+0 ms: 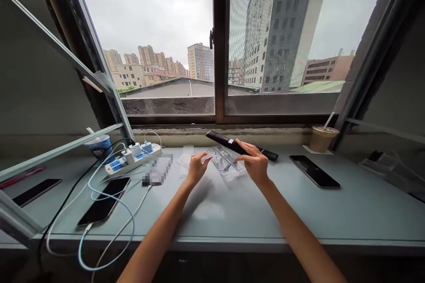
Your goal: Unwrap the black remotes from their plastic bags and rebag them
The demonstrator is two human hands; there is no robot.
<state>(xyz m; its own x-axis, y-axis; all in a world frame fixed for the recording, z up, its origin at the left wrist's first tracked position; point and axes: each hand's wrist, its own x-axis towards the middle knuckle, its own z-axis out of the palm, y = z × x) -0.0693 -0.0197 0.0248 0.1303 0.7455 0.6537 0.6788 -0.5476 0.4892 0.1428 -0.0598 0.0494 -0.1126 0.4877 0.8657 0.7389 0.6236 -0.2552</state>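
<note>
Head view. The left hand (198, 169) is closed in a pinch, with a small clear plastic piece (208, 157) gripped between thumb and fingers. By the right hand (255, 163), a dark elongated device (222, 139) is grasped near its lower end; it is held tilted, its far end raised and pointed leftward, above and beyond the left hand. A small white label is seen on its upper face. The full contact of the right fingers cannot be made out.

Crumpled clear packaging (229, 169) is spread on the grey table (232, 223) between the hands. Just beyond the right hand, a black remote control (269, 154) is partly hidden. Well to the right of the right hand, a dark-screened tablet (314, 171) is laid flat, with a lidded drink cup (322, 138) placed farther off.

To the left of the left hand, a blurred item (158, 169) is noted, with a white power strip (116, 166) beyond it. Nearer the table edge, a black phone (104, 202) is connected to a cable.
</note>
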